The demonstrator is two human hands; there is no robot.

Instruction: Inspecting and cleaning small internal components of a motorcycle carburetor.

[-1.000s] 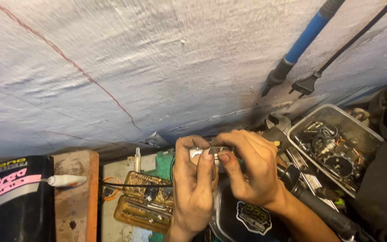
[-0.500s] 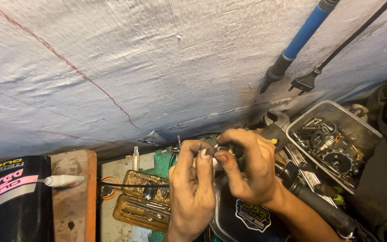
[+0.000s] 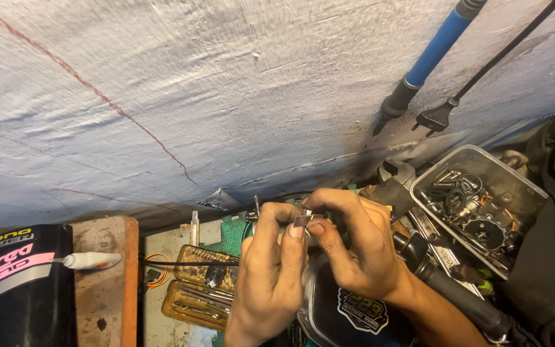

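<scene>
My left hand (image 3: 271,270) and my right hand (image 3: 354,247) meet low in the middle of the head view. Together their fingertips pinch a small shiny metal part (image 3: 303,220); my left thumb and forefinger press it from the left, my right fingers close on it from the right. Below my hands lies a black rounded cover with a sticker (image 3: 354,308). An open case of metal tool bits (image 3: 194,283) sits just left of my left wrist.
A clear plastic tub of screws and small engine parts (image 3: 483,212) stands at the right. A blue-handled tool (image 3: 425,64) and a black plug (image 3: 435,119) hang against the whitish wall. A black container (image 3: 14,289) and a wooden block (image 3: 107,283) are at the left.
Both hands have kept the small part between their fingertips and shifted slightly down and right in view. The fingers have turned a little around the part.
</scene>
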